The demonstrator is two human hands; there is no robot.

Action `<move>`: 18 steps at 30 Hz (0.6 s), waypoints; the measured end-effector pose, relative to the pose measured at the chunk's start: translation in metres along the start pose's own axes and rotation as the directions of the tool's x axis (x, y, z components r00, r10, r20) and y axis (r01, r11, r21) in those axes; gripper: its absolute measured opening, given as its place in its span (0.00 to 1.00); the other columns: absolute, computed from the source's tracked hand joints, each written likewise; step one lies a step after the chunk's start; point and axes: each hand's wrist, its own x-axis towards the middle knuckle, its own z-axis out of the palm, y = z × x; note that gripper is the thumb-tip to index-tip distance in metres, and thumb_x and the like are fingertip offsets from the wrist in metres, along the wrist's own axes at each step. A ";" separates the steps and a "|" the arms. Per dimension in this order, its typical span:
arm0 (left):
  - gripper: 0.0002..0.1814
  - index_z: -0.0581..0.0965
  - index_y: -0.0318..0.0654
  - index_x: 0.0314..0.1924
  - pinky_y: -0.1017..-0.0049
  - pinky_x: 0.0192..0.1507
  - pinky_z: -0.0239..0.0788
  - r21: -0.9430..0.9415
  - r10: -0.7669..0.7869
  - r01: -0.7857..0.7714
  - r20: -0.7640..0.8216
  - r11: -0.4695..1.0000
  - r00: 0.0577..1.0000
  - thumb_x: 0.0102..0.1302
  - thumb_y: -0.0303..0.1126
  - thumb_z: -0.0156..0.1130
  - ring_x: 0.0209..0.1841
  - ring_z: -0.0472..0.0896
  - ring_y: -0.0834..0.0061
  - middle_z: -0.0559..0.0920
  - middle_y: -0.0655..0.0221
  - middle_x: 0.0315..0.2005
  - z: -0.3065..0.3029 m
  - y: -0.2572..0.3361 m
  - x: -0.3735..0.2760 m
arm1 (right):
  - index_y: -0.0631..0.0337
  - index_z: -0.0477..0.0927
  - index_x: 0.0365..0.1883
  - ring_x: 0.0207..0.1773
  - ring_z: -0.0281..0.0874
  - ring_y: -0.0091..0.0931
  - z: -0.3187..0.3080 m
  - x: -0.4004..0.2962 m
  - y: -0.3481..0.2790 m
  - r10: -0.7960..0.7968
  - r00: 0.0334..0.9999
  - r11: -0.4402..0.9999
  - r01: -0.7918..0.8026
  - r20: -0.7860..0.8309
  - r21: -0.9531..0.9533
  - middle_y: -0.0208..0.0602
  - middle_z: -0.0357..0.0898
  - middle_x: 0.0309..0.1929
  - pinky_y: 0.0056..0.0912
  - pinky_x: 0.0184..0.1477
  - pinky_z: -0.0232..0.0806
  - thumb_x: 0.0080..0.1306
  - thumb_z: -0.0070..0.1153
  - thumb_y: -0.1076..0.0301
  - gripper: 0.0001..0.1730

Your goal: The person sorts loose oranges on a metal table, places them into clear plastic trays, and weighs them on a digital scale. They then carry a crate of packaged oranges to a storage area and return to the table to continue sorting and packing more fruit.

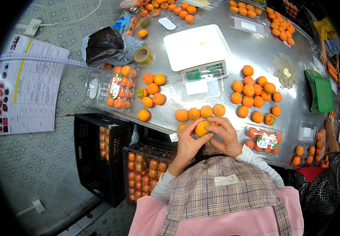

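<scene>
An orange persimmon (201, 129) is held by its sides between the fingertips of my left hand (189, 138) and my right hand (226, 136), close to the table's front edge. Just beyond my hands, a row of persimmons (206, 111) lies below the clear lid of an open plastic clamshell box (176, 97). My hands hide part of that row and whatever is beneath them. Loose persimmons form a large cluster (248, 90) to the right and a smaller group (152, 88) to the left.
A scale (221, 68) with a white tray (184, 57) stands behind the clamshell. Filled, labelled boxes (125, 85) sit left, another (265, 141) right. Packing tape (143, 55) adjoins a dark bag (105, 45). Black crates (84, 165) stand below the edge. A co-worker's hand (330, 128) is far right.
</scene>
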 end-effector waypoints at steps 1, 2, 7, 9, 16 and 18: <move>0.32 0.77 0.32 0.62 0.75 0.54 0.75 0.039 -0.002 0.002 0.000 0.999 1.000 0.58 0.29 0.77 0.50 0.83 0.76 0.84 0.63 0.48 -0.001 0.002 0.000 | 0.54 0.82 0.53 0.60 0.74 0.40 0.001 -0.001 0.001 -0.013 1.000 1.000 0.013 -0.007 -0.017 0.39 0.75 0.61 0.44 0.61 0.67 0.50 0.70 0.75 0.28; 0.32 0.77 0.31 0.63 0.75 0.56 0.74 0.063 0.005 -0.005 0.007 0.998 1.000 0.58 0.28 0.77 0.52 0.82 0.76 0.83 0.63 0.51 -0.002 0.000 0.001 | 0.54 0.82 0.52 0.60 0.75 0.39 0.001 -0.001 0.003 -0.026 1.000 0.999 0.026 -0.014 -0.035 0.38 0.75 0.61 0.44 0.61 0.67 0.50 0.70 0.75 0.28; 0.32 0.77 0.33 0.62 0.72 0.57 0.75 0.016 0.055 -0.054 -0.050 0.998 0.997 0.57 0.28 0.78 0.54 0.82 0.72 0.83 0.61 0.52 -0.002 -0.010 -0.002 | 0.55 0.84 0.48 0.58 0.76 0.40 -0.001 -0.002 -0.003 -0.105 0.991 0.993 0.100 -0.080 -0.066 0.39 0.75 0.59 0.43 0.58 0.69 0.49 0.71 0.77 0.24; 0.32 0.76 0.32 0.63 0.72 0.59 0.74 -0.062 0.075 -0.079 -0.054 0.995 0.996 0.58 0.26 0.77 0.56 0.81 0.72 0.82 0.60 0.54 -0.001 -0.008 -0.003 | 0.55 0.84 0.47 0.57 0.76 0.39 -0.004 -0.002 -0.010 -0.062 0.989 0.998 0.059 -0.131 -0.026 0.40 0.75 0.59 0.41 0.57 0.69 0.50 0.70 0.78 0.24; 0.32 0.73 0.29 0.64 0.71 0.62 0.72 -0.127 0.054 -0.064 -0.085 0.990 0.995 0.59 0.19 0.73 0.58 0.79 0.71 0.79 0.62 0.58 -0.008 -0.010 -0.003 | 0.60 0.81 0.50 0.58 0.75 0.39 -0.006 -0.012 0.006 0.273 0.942 0.962 -0.268 -0.194 0.052 0.44 0.74 0.59 0.38 0.58 0.71 0.55 0.66 0.76 0.21; 0.31 0.73 0.29 0.64 0.71 0.62 0.72 0.020 0.075 -0.073 -0.132 0.997 0.988 0.60 0.19 0.72 0.59 0.79 0.71 0.76 0.62 0.60 -0.019 -0.022 0.004 | 0.61 0.77 0.56 0.60 0.75 0.39 -0.008 -0.009 0.016 0.379 0.899 0.923 -0.383 -0.219 0.028 0.45 0.73 0.61 0.38 0.58 0.70 0.59 0.63 0.73 0.24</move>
